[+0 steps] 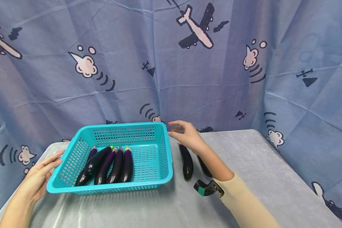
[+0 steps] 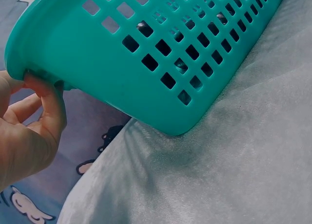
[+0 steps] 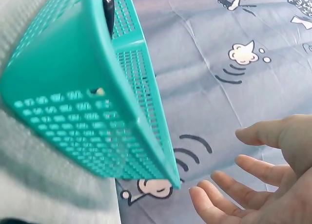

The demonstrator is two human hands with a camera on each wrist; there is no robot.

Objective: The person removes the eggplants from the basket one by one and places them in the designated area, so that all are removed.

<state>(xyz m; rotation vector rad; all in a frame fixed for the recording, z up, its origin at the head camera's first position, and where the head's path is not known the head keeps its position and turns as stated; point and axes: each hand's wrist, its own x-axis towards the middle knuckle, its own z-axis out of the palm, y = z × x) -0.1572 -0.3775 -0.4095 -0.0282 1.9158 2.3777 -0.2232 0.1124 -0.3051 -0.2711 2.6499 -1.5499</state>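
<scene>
Left hand [image 1: 38,177] grips left end of teal basket [image 1: 166,158], left on table [image 1: 239,152]; right hand [image 1: 186,136] near far right corner, fingers relaxed, empty; eggplants [image 1: 117,166] inside; likely basket-handling step; next probably calls for right-hand grip.

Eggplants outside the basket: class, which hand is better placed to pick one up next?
Probably the right hand: it is open and close to the loose eggplants, while the left hand holds the basket at its opposite end.

One basket [image 1: 163,152], seven eggplants [image 1: 127,166]: five inside, two outside; two hands [image 1: 189,138]; one table [image 1: 245,158]
</scene>
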